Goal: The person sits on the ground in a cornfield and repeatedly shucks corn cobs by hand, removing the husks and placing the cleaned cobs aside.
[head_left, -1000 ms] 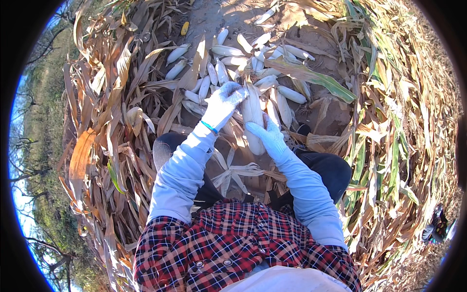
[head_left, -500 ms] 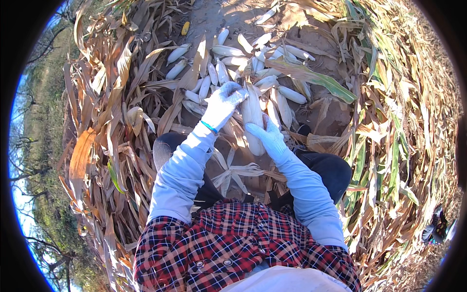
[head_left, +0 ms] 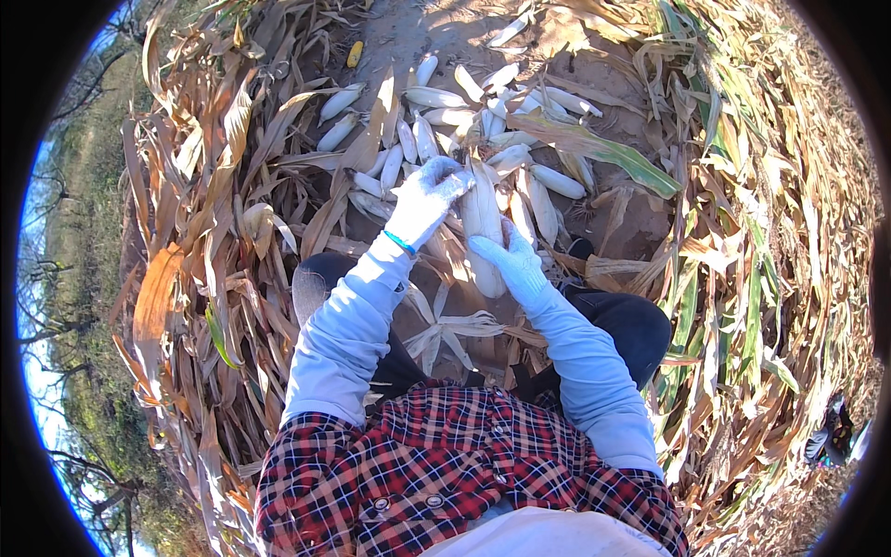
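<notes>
Pale-husked corn [head_left: 482, 218] was pinched near its far end in the grip of the left hand [head_left: 430, 192] and nearer by the right hand [head_left: 516, 263].

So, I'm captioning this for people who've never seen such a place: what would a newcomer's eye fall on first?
Probably the long pale ear of corn near the centre, with the left hand at its upper left side and the right hand at its lower right. Just beyond lies a scatter of other pale ears. By colour, the red plaid shirt stands out at the bottom.
</notes>
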The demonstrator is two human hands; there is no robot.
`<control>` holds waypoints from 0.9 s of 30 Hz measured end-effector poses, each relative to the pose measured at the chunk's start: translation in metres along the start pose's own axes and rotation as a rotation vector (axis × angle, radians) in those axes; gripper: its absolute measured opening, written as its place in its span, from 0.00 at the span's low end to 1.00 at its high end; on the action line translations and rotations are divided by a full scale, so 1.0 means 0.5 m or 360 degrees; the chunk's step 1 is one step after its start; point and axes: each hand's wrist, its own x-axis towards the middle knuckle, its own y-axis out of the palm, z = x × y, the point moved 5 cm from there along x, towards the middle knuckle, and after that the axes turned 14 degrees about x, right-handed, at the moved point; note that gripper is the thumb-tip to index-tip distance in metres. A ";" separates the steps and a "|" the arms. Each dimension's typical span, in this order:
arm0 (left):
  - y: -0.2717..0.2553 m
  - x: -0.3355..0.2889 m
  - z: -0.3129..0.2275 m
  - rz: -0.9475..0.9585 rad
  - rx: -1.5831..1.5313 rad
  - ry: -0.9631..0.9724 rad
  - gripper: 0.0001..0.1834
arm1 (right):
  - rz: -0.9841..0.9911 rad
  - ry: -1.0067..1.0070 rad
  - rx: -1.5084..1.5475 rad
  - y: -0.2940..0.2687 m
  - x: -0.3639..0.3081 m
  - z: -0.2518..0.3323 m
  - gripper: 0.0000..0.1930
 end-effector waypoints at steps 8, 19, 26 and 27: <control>0.002 -0.002 -0.001 0.0023 -0.0058 -0.0013 0.18 | -0.0014 0.0012 -0.0065 0.000 -0.002 0.003 0.44; 0.001 -0.002 -0.007 0.0027 -0.0073 0.0003 0.18 | -0.0020 0.0031 -0.0036 0.003 -0.003 0.005 0.44; -0.010 -0.011 -0.025 0.0067 0.0025 -0.0164 0.19 | 0.0003 -0.0030 -0.0087 -0.008 0.006 -0.013 0.45; -0.009 -0.012 -0.029 0.0054 -0.0003 -0.0169 0.19 | -0.0003 -0.0030 -0.0129 -0.012 0.008 -0.015 0.45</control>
